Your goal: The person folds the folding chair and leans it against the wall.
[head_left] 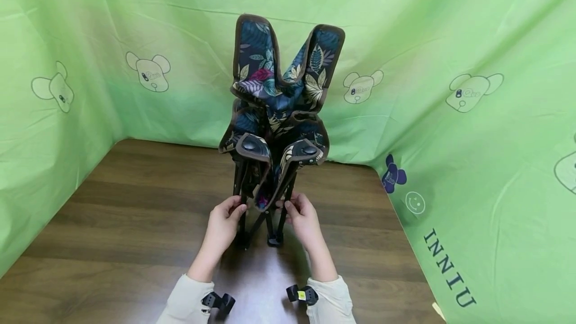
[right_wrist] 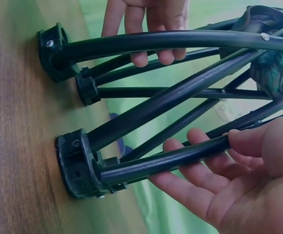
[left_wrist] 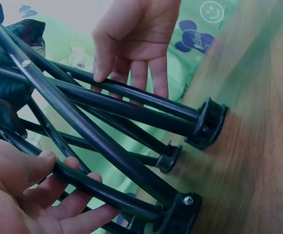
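Observation:
A partly folded camping chair (head_left: 270, 99) with dark leaf-patterned fabric stands upright on the wooden table, its seat cloth bunched between the poles. Black tubular legs (left_wrist: 97, 131) cross beneath the cloth and end in black plastic feet (right_wrist: 75, 163) on the wood. My left hand (head_left: 226, 221) grips a left front leg, thumb on top and fingers beneath the tube. On the opposite side, my right hand (head_left: 306, 219) holds a right front leg between thumb and fingers. Parts of the rear legs are hidden behind the fabric.
Green cloth walls (head_left: 180, 24) with printed bear heads enclose the back and both sides. Brown wood-grain table (head_left: 135, 214) spreads around the chair's feet. A strapped black wrist camera (head_left: 219, 303) sits on the left sleeve, another (head_left: 302, 295) on the right.

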The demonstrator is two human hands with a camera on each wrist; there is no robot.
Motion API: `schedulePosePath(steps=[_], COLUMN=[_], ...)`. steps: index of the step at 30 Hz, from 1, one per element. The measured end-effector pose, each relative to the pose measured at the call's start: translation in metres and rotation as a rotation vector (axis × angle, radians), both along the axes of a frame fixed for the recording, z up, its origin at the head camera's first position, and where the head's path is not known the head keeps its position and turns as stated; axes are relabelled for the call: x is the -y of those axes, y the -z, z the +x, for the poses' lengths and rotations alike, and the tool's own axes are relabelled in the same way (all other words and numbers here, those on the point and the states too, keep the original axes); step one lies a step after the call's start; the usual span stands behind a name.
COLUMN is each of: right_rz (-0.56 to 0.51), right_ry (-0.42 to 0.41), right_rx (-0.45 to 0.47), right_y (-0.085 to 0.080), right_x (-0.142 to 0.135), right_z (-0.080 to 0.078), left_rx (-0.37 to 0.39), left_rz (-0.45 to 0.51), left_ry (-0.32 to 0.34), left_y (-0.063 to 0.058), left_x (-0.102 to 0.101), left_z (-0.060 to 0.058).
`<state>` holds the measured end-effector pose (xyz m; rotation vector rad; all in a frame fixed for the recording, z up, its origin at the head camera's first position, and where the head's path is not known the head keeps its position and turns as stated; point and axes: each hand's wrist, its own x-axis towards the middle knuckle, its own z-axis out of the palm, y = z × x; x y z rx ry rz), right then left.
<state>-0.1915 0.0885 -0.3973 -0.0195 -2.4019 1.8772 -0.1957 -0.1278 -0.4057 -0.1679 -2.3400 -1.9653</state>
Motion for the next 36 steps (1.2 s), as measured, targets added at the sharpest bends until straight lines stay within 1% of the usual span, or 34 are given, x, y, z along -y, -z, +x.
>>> schedulePosePath(steps=[4,11,19,23,28,36], right_rz=[0.045,0.133,0.206,0.218,0.207,0.195], right_ry=[-0.004,-0.003,-0.013,-0.024,-0.037,-0.027], right_rx=[-0.027,-0.061,-0.098,-0.103,-0.109,-0.124], right_y=[0.003,0.005,0.007,0.007,0.008,0.009], right_x=[0.001,0.003,0.002,0.001,0.0,0.001], right_z=[0.001,0.001,-0.002,-0.003,-0.004,-0.005], left_rx=[-0.013,-0.08,-0.123,-0.123,-0.115,-0.13], left_rz=[-0.016,-0.119,-0.196,-0.211,-0.219,-0.225], left_ry=[0.001,-0.036,-0.052,-0.05,-0.053,-0.065], left_y=[0.004,0.005,0.006,0.005,0.006,0.007], left_x=[-0.002,-0.006,-0.008,-0.009,-0.009,-0.011], left_z=[-0.001,-0.001,-0.001,0.0,0.0,-0.001])
